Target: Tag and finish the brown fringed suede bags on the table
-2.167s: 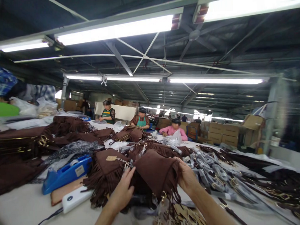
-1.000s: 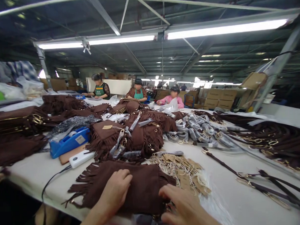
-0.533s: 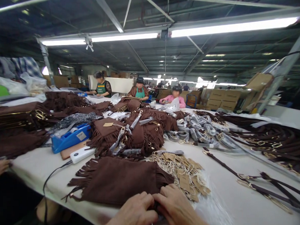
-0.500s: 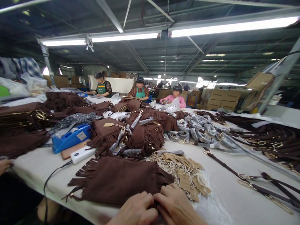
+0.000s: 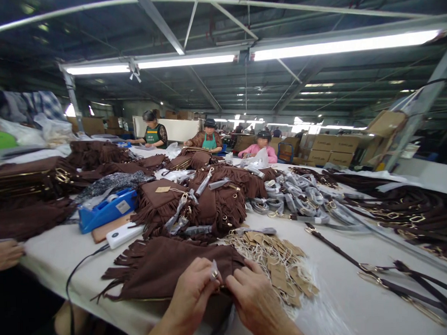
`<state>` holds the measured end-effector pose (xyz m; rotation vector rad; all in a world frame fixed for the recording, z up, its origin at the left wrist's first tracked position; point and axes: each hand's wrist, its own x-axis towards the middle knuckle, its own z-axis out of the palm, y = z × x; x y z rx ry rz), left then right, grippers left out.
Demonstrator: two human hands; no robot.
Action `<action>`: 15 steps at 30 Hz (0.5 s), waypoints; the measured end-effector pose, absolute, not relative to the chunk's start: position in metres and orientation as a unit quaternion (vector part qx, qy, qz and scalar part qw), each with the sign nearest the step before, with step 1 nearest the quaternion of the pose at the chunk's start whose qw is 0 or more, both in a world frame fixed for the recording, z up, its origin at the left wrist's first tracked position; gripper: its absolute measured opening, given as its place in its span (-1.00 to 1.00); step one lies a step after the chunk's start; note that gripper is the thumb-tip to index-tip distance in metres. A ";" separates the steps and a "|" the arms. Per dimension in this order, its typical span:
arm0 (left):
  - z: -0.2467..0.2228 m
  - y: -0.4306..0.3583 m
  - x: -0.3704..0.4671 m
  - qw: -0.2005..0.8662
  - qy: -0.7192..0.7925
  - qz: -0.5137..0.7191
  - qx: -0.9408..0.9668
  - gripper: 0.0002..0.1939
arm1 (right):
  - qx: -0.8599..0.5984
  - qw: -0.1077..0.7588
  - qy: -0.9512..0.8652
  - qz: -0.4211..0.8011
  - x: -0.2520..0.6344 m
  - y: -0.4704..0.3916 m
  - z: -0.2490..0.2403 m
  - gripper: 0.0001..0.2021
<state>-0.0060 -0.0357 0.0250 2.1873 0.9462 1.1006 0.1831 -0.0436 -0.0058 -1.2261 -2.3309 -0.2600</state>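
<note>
White worktable (image 5: 348, 300) under strip lights — left hand (image 5: 194, 292) and right hand (image 5: 251, 297) both pinch the near edge of a brown fringed bag (image 5: 164, 266); paper tags (image 5: 279, 266) lie at three o'clock.

Both forearms are bare, with no sleeves, gloves or watch showing. The left hand (image 5: 194, 292) and right hand (image 5: 257, 302) have short, unpainted nails; no rings are visible.

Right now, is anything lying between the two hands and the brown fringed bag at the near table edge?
Nothing visible does. The left hand and right hand are already on the near edge of the fringed bag, fingers pinching a small clear-wrapped piece there. The pile of paper tags lies beside it to the right.
</note>
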 end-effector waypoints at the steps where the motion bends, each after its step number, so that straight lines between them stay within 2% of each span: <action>1: 0.022 -0.034 -0.012 0.235 0.365 0.409 0.803 -0.63 | -0.443 0.262 -0.851 -0.104 0.183 -0.043 -0.007 -0.87; 5: -0.003 -0.026 -0.070 0.163 0.448 0.427 0.769 -0.59 | -0.446 0.328 -0.823 -0.128 0.185 -0.044 -0.016 -0.86; 9: -0.042 -0.009 -0.156 0.041 0.549 0.474 0.687 -0.46 | -0.454 0.335 -0.813 -0.143 0.185 -0.049 -0.019 -0.88; 15: -0.088 0.017 -0.194 0.011 0.580 0.419 0.699 -0.30 | -0.423 0.335 -0.814 -0.215 0.174 -0.047 -0.024 -0.81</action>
